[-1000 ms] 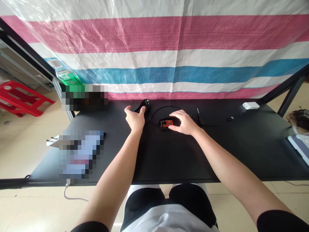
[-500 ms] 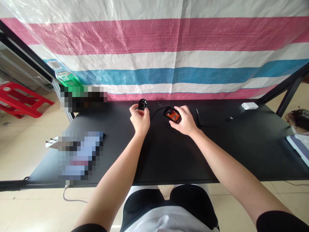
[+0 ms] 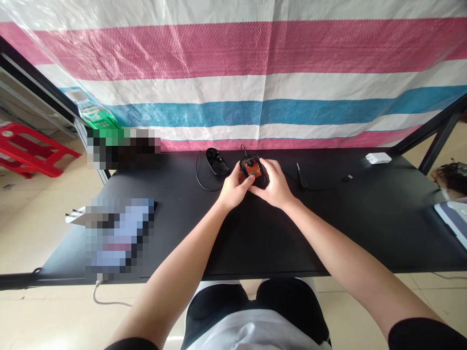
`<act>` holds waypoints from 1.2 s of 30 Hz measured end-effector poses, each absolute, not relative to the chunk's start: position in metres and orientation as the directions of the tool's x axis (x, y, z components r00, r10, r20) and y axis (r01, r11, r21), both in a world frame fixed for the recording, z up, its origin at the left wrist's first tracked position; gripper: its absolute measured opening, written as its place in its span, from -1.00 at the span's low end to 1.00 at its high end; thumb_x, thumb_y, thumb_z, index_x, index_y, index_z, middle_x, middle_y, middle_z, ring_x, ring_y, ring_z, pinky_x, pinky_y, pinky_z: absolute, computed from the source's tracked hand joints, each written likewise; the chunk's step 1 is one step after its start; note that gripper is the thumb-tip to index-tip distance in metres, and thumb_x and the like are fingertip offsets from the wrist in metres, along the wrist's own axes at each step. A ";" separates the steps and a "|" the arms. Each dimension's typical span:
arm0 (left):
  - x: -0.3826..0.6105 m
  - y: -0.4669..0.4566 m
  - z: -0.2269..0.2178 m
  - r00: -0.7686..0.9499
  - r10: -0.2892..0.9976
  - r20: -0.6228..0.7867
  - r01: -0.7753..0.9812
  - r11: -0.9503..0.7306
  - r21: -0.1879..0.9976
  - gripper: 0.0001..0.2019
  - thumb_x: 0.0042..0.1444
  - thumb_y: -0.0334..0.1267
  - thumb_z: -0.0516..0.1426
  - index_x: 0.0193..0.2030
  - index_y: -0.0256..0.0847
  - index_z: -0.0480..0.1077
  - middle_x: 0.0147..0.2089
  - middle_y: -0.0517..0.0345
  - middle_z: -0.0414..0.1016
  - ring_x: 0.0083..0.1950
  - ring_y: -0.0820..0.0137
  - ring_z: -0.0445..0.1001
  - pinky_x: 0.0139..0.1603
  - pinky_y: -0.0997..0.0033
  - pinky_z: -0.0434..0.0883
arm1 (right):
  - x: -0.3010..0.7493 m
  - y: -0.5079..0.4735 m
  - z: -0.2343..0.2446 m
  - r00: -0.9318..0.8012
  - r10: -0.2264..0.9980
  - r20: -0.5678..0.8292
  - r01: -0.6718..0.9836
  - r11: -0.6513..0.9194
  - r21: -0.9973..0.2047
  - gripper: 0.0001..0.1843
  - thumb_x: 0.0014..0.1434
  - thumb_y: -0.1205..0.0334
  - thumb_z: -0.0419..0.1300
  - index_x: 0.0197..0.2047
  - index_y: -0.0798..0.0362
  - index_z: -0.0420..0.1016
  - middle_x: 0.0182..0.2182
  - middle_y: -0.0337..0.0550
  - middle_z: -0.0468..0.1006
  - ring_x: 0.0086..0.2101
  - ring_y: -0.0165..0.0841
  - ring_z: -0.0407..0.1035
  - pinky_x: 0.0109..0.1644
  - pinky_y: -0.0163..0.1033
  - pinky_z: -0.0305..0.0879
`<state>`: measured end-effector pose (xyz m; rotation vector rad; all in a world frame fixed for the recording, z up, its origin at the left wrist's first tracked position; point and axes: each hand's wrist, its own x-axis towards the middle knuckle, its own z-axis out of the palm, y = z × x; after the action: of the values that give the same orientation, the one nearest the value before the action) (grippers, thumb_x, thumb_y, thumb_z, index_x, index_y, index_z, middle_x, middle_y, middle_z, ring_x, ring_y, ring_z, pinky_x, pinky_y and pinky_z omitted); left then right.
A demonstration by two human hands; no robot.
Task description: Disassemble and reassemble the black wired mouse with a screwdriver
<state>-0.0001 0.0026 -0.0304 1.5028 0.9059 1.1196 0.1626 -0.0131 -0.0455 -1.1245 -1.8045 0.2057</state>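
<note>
Far L on the floor tiles sits a red plastic stool (image 3: 25,148). Behind the desk hangs a pink, white and blue striped tarp (image 3: 270,87). At the desk's back L corner, a green carton (image 3: 98,119) leans by the tarp, its lower end lost in a pixelated patch (image 3: 122,150). A 2nd blurred patch (image 3: 118,238) lies nearer me on the black desk (image 3: 266,248); can't tell what either one hides.

Moving R, a black mouse shell (image 3: 217,161) lies on the desk w/ a thin black cable (image 3: 199,170) looping around its L side. Just R of it, my L hand (image 3: 235,189) and R hand (image 3: 272,187) are both closed around a mouse base (image 3: 253,167) w/ its orange board showing on top. L hand grips its L side, R hand curls around its R side, fingertips nearly meeting in front.

Further R: a small black plug (image 3: 301,179) on the desk, then a white charger (image 3: 378,158) near the back edge. Past the desk's R end, a tangle of dark cables (image 3: 454,177) sits above a white and blue tablet-like thing (image 3: 452,221).
</note>
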 end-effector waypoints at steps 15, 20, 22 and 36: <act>0.005 0.003 -0.030 0.127 0.985 0.119 -0.065 -0.111 0.992 -0.54 0.00 -0.17 0.22 0.07 -0.23 0.39 -0.13 0.08 0.56 -0.18 0.33 0.53 -0.09 0.30 0.49 | 0.163 -0.020 -0.042 -0.190 0.865 0.464 0.329 0.502 -0.800 -0.16 0.03 0.24 0.19 0.36 -0.02 0.01 -0.15 -0.05 0.51 -0.27 -0.27 0.47 -0.42 -0.26 0.40; 0.004 0.000 -0.028 0.212 0.972 0.097 -0.058 -0.087 0.995 -0.73 -0.03 -0.21 0.21 -0.17 -0.26 0.46 -0.36 0.18 0.51 -0.37 0.42 0.45 -0.26 0.39 0.45 | 0.169 -0.016 -0.042 -0.168 0.899 0.403 0.266 0.435 -0.860 -0.43 0.06 0.18 0.14 0.17 0.04 0.28 -0.40 -0.21 0.53 -0.42 -0.29 0.44 -0.41 -0.22 0.37; 0.003 -0.001 -0.028 0.242 0.966 0.086 -0.051 -0.076 0.996 -0.76 -0.04 -0.23 0.22 -0.22 -0.27 0.47 -0.40 0.19 0.49 -0.39 0.43 0.44 -0.30 0.42 0.43 | 0.168 -0.015 -0.041 -0.086 0.928 0.361 0.227 0.372 -0.900 -0.62 0.14 0.09 0.13 0.00 0.04 0.41 -0.49 -0.24 0.50 -0.47 -0.32 0.42 -0.43 -0.22 0.36; -0.003 -0.007 -0.018 0.421 0.894 0.155 0.254 -0.281 0.926 -0.84 0.06 -0.22 0.12 -0.33 -0.26 0.46 -0.49 0.26 0.42 -0.44 0.48 0.32 -0.38 0.50 0.27 | 0.170 -0.005 -0.037 0.082 0.951 0.297 0.207 0.275 -0.939 -0.73 0.05 0.00 0.29 -0.34 0.04 0.58 -0.49 -0.20 0.53 -0.55 -0.39 0.34 -0.54 -0.27 0.30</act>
<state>-0.0033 -0.0070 -0.0177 1.7721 0.9935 0.8882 0.1704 -0.0055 -0.0366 -1.1757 -1.3877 0.8116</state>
